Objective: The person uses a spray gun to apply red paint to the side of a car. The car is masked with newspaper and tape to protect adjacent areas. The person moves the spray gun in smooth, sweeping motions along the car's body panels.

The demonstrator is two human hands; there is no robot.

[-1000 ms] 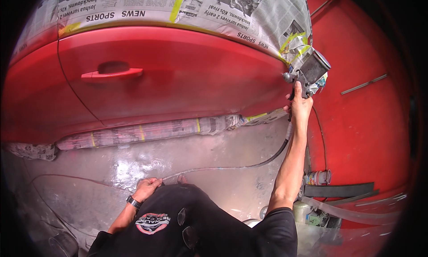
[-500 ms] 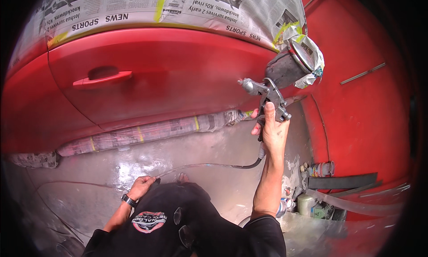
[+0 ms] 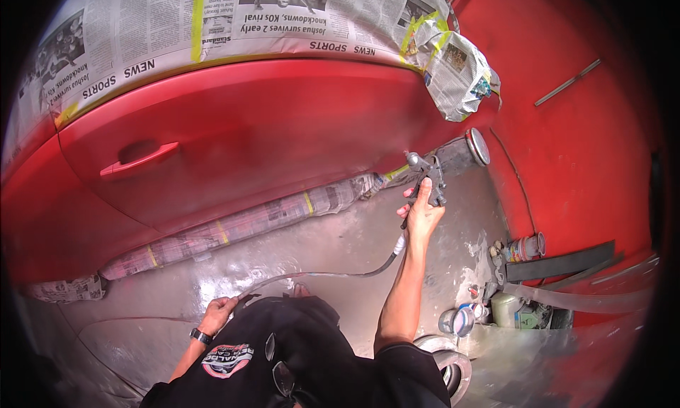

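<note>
My right hand [image 3: 422, 215] is wrapped round the grip of a metal spray gun [image 3: 429, 168], thumb up along its back. The gun's cup tilts to the right, and its nozzle points left along the lower front part of a red car door [image 3: 283, 128]. From the grip an air hose [image 3: 333, 274] curves down to my left hand [image 3: 219, 313], whose fingers are closed on it beside my dark clothing. The door handle [image 3: 142, 159] is red too. Taped newspaper [image 3: 276, 25] covers the window area, and more wraps the side mirror [image 3: 453, 71] above the gun.
Newspaper-wrapped sill [image 3: 248, 229] runs below the door. At right stand a red wall panel [image 3: 567, 153], a paint-stained can [image 3: 528, 247], a dark flat strip [image 3: 559, 261], a pale green container [image 3: 507, 310] and a metal can [image 3: 456, 321]. Round rims [image 3: 457, 372] lie beside my right elbow.
My right hand has lowered the spray gun from before the mirror to the door's lower front, tilting the cup further right. The view has shifted; my left hand stays on the hose.
</note>
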